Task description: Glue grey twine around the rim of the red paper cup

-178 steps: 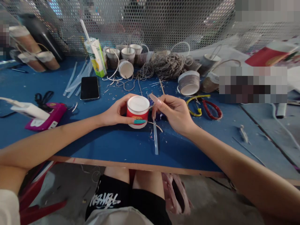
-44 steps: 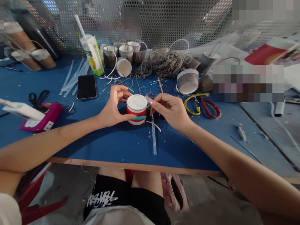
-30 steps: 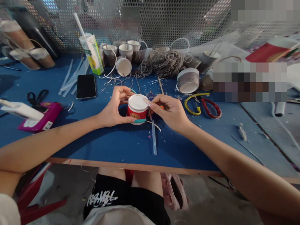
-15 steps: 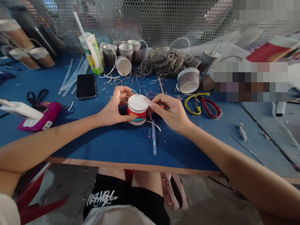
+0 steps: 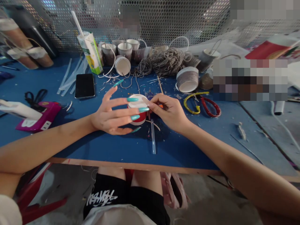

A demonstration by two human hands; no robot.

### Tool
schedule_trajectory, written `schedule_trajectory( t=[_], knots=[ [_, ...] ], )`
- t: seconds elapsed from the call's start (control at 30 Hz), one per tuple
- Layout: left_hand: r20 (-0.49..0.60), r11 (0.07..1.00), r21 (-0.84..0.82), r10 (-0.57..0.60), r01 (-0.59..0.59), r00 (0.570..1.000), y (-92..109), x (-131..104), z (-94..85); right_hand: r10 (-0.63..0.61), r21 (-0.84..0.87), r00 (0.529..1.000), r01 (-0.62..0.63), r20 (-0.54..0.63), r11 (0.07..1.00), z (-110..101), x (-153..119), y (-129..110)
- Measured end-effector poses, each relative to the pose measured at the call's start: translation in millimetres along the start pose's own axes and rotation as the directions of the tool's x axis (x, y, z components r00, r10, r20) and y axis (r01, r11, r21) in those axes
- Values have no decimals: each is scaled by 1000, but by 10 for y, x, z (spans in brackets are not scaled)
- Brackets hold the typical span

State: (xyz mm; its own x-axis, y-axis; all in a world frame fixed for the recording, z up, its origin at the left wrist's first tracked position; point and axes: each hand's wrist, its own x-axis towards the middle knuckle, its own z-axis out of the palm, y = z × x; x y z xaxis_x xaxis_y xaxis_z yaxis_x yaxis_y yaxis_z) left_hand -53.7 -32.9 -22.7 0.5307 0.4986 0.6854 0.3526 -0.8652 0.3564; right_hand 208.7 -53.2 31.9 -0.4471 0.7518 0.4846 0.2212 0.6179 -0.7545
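Note:
A small paper cup (image 5: pixel 142 118), red with white edges and a white top face, stands on the blue table. My left hand (image 5: pixel 112 116) is open, its long turquoise-nailed fingers spread in front of and over the cup; whether they touch it I cannot tell. My right hand (image 5: pixel 170 109) is closed in a pinch at the cup's right rim. Partly hidden behind that hand lies a dark blue object with an orange bit. A clear glue stick (image 5: pixel 153 139) points from there toward the table's front edge.
Yellow-and-red-handled scissors (image 5: pixel 202 104) lie to the right. A phone (image 5: pixel 84 86), a drink carton (image 5: pixel 91 53) and a magenta device (image 5: pixel 38 117) are on the left. Behind are a grey cord heap (image 5: pixel 167 61), several cups and a perforated metal screen (image 5: pixel 157 25).
My left hand has let go of the cup's side, and its fingers have spread out across the cup. My right hand stays pinched at the rim. The cup has hardly moved.

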Motion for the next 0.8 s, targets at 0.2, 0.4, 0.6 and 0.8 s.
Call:
schedule_trajectory(
  t=[0.2, 0.4, 0.6, 0.8],
  knots=[
    [147, 992, 69, 97, -108, 984, 152, 27, -30, -4, -37, 1000, 4, -7, 999, -3, 1, -22],
    [93, 881, 151, 439, -448, 894, 157, 91, -73, 0, -67, 1000, -1, -8, 998, -3, 3, -17],
    [90, 980, 101, 162, -171, 983, 128, 73, -64, -3, -84, 1000, 2, -15, 996, -4, -4, -15],
    [119, 968, 26, 246, -251, 962, 132, 62, -47, -10, -67, 1000, 9, -7, 998, 0, 3, -25]
  ],
)
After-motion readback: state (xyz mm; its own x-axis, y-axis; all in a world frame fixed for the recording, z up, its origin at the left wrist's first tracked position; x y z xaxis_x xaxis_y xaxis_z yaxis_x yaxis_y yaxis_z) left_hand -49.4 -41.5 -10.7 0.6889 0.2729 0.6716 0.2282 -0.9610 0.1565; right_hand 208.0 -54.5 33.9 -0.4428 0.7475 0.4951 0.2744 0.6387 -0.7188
